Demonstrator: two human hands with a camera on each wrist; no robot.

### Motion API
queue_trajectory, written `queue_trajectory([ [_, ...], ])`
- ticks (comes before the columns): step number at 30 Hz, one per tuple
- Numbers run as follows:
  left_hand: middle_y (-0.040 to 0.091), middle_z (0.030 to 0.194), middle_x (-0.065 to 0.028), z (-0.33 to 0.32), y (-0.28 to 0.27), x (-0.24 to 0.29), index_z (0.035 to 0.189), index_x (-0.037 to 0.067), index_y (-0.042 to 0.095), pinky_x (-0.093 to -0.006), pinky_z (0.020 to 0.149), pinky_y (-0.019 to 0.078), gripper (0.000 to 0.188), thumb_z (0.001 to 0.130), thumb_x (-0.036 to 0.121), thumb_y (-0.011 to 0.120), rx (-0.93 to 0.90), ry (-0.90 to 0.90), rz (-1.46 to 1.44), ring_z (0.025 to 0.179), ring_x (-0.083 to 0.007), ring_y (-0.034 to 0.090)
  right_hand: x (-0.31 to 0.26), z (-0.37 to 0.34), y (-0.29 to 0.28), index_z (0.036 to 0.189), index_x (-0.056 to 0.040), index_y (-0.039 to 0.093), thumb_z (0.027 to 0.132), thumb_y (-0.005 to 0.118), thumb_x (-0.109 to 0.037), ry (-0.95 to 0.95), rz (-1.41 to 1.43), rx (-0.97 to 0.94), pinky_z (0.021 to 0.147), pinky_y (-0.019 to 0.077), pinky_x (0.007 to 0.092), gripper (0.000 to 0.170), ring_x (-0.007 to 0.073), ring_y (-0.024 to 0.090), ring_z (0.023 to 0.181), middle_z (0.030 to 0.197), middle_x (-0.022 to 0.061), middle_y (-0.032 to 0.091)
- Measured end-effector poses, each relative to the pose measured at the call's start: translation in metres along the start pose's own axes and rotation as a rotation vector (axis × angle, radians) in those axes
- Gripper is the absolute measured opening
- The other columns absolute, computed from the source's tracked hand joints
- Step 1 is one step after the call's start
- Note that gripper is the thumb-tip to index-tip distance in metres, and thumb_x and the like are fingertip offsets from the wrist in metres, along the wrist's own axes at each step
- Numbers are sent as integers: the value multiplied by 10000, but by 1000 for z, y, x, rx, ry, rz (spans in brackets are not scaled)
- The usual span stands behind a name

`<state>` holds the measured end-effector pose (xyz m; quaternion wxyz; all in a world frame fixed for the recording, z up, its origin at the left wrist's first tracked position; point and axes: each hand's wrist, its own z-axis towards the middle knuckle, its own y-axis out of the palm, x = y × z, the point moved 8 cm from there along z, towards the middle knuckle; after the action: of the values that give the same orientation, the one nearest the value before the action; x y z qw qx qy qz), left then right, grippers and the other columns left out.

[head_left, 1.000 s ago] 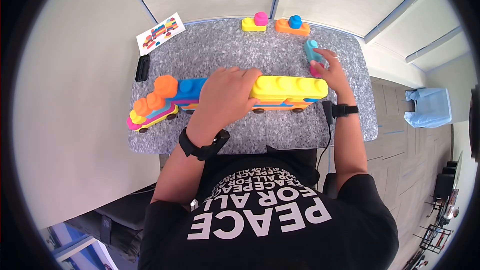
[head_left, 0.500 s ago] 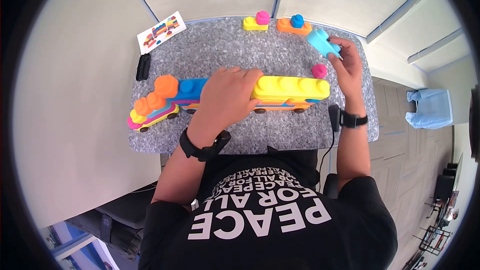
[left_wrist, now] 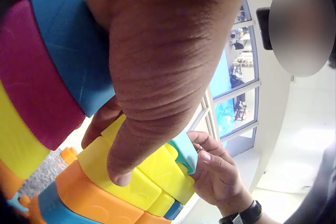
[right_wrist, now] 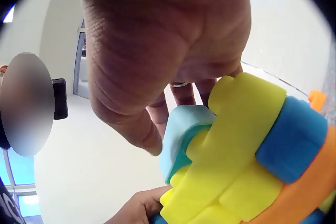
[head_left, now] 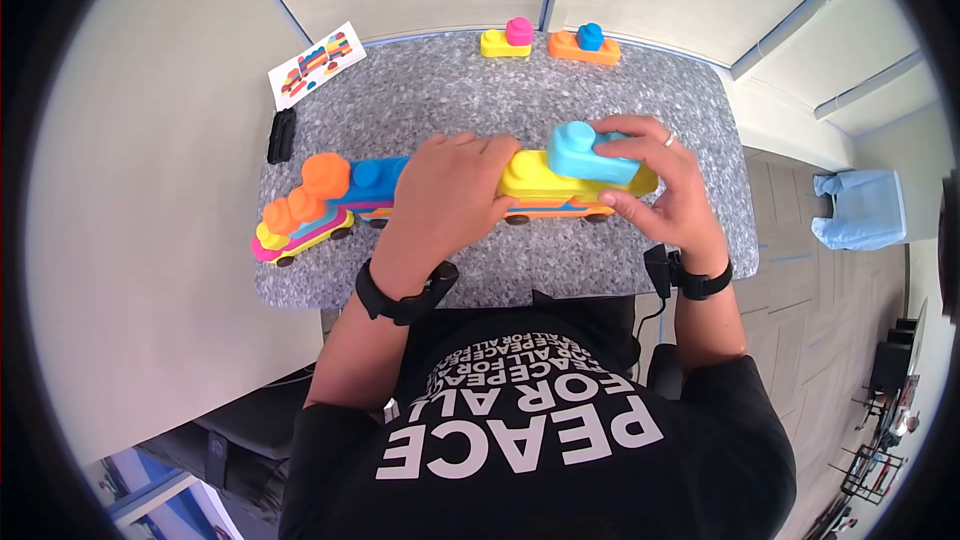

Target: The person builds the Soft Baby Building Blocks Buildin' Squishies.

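A long train of stacked blocks, blue (head_left: pixel 367 176) at its left part and yellow (head_left: pixel 527 176) at its right part, stands across the table. The left hand (head_left: pixel 452 195) grips its middle from above; in the left wrist view its thumb lies on the yellow blocks (left_wrist: pixel 149 187). The right hand (head_left: pixel 668 183) holds a light blue block (head_left: pixel 585 162) on top of the yellow part. In the right wrist view that light blue block (right_wrist: pixel 181 134) rests against the yellow studs, with the right hand's fingers around it.
Near the table's far edge stand a yellow block (head_left: pixel 505 44) with a pink one on it and an orange block (head_left: pixel 584 50) with a blue one on it. A picture card (head_left: pixel 316 66) and a black object (head_left: pixel 281 135) lie at the far left.
The right hand has picked up the light blue block from the table's right side and brought it left onto the yellow part. The left hand keeps its grip on the train.
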<state>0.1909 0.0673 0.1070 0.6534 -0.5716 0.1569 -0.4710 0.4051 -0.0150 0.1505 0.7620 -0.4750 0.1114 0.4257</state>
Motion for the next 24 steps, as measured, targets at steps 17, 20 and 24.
queue_trajectory([
  [17,759,1008,-108,-1,-5,1,1291,139,723,-515,914,558,554,818,275,977,9,-6,-18,1004,-372,748,-3,-3,7,1144,-73,824,944,877,-65,-101,-93,-56,1021,608,463,207,353,756,1194,1397,118,774],
  [20,757,996,-110,-2,-2,-2,1284,139,727,-522,911,561,547,817,275,978,15,-2,-11,1006,-377,751,-6,-2,9,1169,-75,817,953,867,-62,-115,-102,-80,1028,602,463,222,355,747,1207,1404,121,770],
  [24,757,992,-115,-2,-3,-3,1280,138,729,-523,900,562,543,815,271,977,-9,-22,-1,1006,-379,753,-14,-4,11,1262,-84,806,956,865,-68,-101,-84,-73,1058,598,452,313,343,739,1245,1438,122,761],
])
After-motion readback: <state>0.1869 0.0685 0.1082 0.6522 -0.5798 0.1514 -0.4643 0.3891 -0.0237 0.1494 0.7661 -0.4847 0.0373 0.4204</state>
